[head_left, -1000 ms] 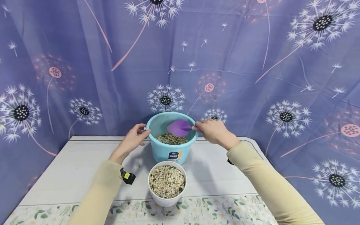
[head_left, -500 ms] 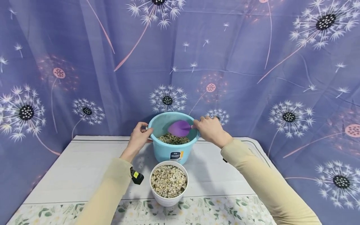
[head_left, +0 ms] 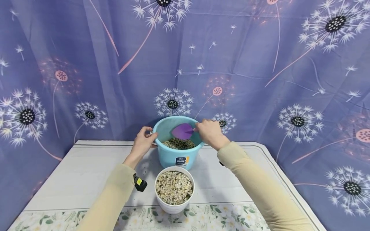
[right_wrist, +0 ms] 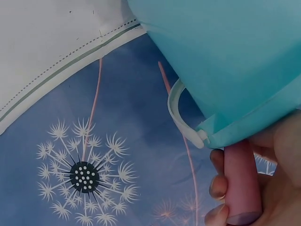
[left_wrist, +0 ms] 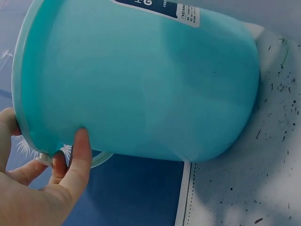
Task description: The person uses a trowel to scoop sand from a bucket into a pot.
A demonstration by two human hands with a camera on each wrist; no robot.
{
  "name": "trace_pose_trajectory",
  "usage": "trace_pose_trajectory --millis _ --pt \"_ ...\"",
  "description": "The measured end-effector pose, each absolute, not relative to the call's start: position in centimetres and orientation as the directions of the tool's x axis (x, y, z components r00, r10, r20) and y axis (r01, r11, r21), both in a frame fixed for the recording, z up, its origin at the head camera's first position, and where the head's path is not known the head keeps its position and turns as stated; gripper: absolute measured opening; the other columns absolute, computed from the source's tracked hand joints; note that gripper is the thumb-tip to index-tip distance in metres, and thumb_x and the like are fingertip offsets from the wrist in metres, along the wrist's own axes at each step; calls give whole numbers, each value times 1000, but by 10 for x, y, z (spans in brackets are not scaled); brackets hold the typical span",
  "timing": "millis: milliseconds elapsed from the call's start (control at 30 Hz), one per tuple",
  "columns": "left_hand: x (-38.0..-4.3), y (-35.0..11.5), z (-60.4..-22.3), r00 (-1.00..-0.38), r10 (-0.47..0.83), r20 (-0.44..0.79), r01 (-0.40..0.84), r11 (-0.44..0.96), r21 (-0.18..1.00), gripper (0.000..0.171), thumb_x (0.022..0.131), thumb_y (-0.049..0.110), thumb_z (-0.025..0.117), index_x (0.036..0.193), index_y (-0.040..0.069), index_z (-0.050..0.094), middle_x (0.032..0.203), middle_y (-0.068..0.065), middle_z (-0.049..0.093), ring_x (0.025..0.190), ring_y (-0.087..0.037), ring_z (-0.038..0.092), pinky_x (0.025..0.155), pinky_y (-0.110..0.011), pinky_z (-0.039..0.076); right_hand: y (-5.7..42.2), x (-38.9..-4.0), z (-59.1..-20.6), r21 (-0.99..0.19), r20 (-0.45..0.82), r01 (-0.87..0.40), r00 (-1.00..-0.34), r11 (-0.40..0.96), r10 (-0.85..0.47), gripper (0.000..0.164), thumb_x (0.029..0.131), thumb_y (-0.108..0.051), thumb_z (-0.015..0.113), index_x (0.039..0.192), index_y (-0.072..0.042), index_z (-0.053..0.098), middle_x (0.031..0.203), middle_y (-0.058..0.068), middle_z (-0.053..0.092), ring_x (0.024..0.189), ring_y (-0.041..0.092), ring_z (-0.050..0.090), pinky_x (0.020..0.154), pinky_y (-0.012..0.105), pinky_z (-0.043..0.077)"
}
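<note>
A light blue bucket (head_left: 170, 155) stands at the back of the table, with a dark and pale grainy mix (head_left: 179, 144) low inside it. My left hand (head_left: 141, 143) holds its left rim; in the left wrist view the thumb is at the rim (left_wrist: 19, 89) and the other fingers are outside, by the handle joint (left_wrist: 44, 159). At the right rim, my right hand (head_left: 213, 133) grips a trowel by its pink handle (right_wrist: 242, 183). The trowel's purple blade (head_left: 182, 131) hangs inside the bucket, above the mix. A white pot (head_left: 172, 209) heaped with pale grains (head_left: 174, 187) stands in front.
White covering and a floral strip (head_left: 225, 216) lie over the table. Dark crumbs (left_wrist: 258, 220) are scattered left of the bucket. A purple dandelion-print curtain (head_left: 130, 96) hangs close behind it. The bucket's pale carrying handle (right_wrist: 176, 108) hangs down outside.
My right hand and the trowel have shifted a little to the left, with the blade turned slightly. My left forearm has come closer to the bucket while the hand keeps its hold.
</note>
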State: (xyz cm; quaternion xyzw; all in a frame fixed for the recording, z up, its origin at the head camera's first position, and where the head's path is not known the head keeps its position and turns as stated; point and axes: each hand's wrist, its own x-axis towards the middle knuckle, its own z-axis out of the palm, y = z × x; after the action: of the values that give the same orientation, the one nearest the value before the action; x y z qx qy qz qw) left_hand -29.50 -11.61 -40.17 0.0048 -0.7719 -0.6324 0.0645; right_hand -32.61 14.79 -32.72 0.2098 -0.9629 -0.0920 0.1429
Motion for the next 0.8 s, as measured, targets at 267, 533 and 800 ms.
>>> trace_pose_trajectory --millis 267,533,800 --pt "-295 -115 -404 -989 -102 106 87 179 980 42 96 23 61 130 5 47 94 -13 57 73 -22 69 74 -39 60 136 -330 -332 303 218 -307 -900 902 -379 19 95 -28 66 108 -17 74 94 12 66 87 30 60 76 48 52" --pt "-294 -113 -405 -985 -119 128 101 215 971 41 97 25 60 131 6 47 92 -12 57 74 -23 70 72 -37 60 119 -333 -338 406 240 -232 -906 884 -348 16 96 -16 61 99 -13 76 94 12 65 88 30 55 81 51 42" --pt "-293 -113 -403 -983 -121 140 112 213 971 41 97 23 60 131 5 47 92 -13 59 74 -24 70 70 -36 60 102 -337 -349 468 192 -277 -895 839 -402 17 93 -13 61 99 -15 77 95 11 65 87 26 56 77 46 43"
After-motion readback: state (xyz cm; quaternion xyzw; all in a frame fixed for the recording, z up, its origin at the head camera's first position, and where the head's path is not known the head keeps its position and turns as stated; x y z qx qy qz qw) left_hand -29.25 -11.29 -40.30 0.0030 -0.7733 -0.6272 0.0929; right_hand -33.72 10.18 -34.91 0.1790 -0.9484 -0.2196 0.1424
